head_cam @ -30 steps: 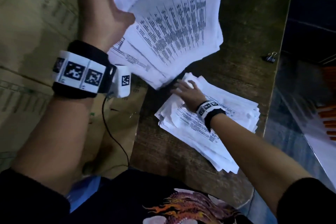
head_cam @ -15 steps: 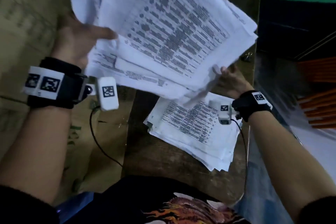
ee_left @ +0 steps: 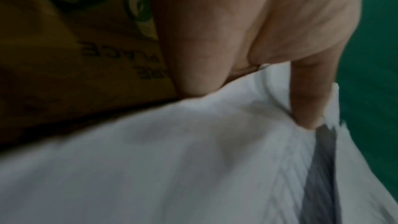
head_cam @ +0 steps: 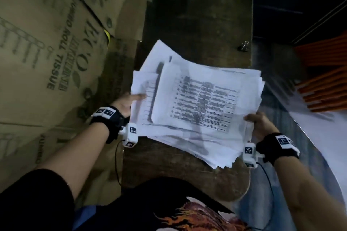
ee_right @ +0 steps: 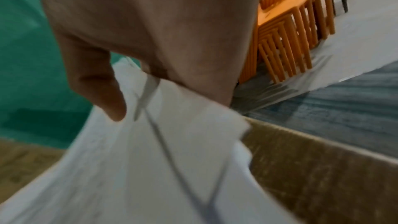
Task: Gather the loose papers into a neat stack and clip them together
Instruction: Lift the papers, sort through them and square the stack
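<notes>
Both forearms reach forward, each wrist wearing a black band. The left hand point(head_cam: 124, 103) sits at nine o'clock of the papers point(head_cam: 197, 103), thumb on top, pinching the edge. The right hand point(head_cam: 260, 124) grips them at four o'clock, thumb over the edge.

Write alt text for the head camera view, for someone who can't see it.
Two hands hold an uneven stack of printed papers over a dark wooden table: the left hand grips its left edge, the right hand its right edge. A small binder clip lies on the table beyond the stack, and cardboard boxes stand on the left.
</notes>
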